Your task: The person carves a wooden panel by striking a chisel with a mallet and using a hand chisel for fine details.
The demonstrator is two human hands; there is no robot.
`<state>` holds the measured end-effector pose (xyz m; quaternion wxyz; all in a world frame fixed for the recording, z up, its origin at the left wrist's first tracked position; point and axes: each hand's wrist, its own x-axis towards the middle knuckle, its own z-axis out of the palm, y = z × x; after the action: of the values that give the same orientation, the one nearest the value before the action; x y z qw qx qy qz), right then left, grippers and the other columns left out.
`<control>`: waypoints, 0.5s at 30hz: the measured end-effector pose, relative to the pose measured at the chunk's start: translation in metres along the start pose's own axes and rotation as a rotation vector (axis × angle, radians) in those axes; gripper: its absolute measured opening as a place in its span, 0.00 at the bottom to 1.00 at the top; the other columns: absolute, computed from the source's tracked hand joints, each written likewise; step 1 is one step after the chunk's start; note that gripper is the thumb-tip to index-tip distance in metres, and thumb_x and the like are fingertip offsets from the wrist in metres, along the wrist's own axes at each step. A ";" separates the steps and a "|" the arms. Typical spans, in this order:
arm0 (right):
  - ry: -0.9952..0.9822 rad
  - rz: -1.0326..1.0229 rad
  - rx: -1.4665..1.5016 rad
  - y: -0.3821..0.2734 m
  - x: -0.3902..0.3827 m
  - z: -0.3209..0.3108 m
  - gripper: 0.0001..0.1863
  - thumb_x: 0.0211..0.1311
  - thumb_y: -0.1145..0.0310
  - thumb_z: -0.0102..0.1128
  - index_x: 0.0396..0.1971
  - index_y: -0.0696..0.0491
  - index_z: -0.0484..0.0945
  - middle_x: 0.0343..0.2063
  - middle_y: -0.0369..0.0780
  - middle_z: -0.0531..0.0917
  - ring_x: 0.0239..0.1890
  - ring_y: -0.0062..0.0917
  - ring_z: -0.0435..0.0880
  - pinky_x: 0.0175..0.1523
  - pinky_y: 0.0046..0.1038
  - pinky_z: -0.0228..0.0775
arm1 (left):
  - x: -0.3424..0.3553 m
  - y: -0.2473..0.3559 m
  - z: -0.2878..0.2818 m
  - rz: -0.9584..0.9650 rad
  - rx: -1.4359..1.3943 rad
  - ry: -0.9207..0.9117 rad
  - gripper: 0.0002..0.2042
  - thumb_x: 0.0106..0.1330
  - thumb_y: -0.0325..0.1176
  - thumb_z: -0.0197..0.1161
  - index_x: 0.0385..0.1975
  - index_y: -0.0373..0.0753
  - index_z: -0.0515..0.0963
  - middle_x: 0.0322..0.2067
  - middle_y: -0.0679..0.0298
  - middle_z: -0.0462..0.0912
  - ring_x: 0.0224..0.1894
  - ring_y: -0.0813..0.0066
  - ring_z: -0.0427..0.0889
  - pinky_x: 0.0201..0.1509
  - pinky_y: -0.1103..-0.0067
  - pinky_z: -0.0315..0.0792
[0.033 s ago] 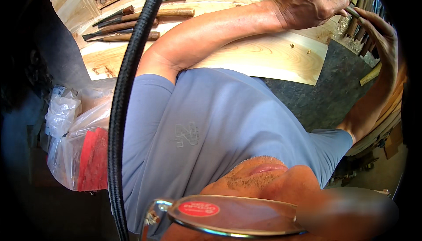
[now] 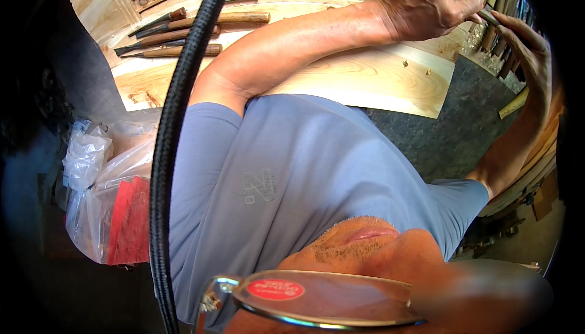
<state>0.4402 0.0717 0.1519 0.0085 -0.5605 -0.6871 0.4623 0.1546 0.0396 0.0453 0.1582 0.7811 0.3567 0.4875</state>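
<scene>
Nothing has really moved since the frame before. Far left there's a clear plastic bag [image 2: 91,169] with something red in it, then a black hose [image 2: 177,120] running up the view. A row of wood-handled chisels [image 2: 177,35] lies on the pale board [image 2: 365,81] on the surface. The left hand [image 2: 423,5] is curled tight around a slim tool [image 2: 487,16] up by the board's top right corner, and the right hand [image 2: 527,47] pinches its other end with bent fingers

- left hand [image 2: 423,6] fingers closed on thin tool [image 2: 487,17]
- right hand [image 2: 527,44] fingertips touching tool tip
- carving chisels [image 2: 177,32] well apart from fingers, on wood panel [image 2: 365,78]
</scene>
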 end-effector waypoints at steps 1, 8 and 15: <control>0.007 -0.008 0.007 0.001 0.000 0.001 0.17 0.72 0.64 0.64 0.57 0.52 0.85 0.51 0.34 0.88 0.51 0.16 0.84 0.56 0.19 0.76 | 0.000 0.000 0.000 -0.002 0.002 -0.005 0.14 0.72 0.42 0.60 0.48 0.39 0.79 0.37 0.59 0.81 0.29 0.64 0.83 0.27 0.71 0.76; 0.037 -0.027 -0.026 0.011 -0.001 0.006 0.17 0.72 0.65 0.64 0.57 0.51 0.85 0.51 0.35 0.88 0.51 0.16 0.84 0.55 0.18 0.77 | -0.002 0.000 0.001 -0.026 -0.050 0.001 0.15 0.72 0.44 0.61 0.45 0.39 0.79 0.36 0.59 0.81 0.29 0.63 0.83 0.27 0.70 0.76; 0.112 -0.089 -0.058 0.012 -0.005 0.019 0.17 0.72 0.66 0.64 0.57 0.51 0.85 0.47 0.33 0.89 0.40 0.11 0.83 0.43 0.12 0.72 | 0.001 0.000 -0.003 -0.019 -0.004 -0.022 0.14 0.72 0.44 0.60 0.45 0.39 0.79 0.31 0.59 0.80 0.27 0.62 0.82 0.27 0.68 0.74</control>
<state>0.4408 0.0547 0.1360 0.0514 -0.5545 -0.7229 0.4091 0.1522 0.0395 0.0474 0.1683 0.7826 0.3613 0.4782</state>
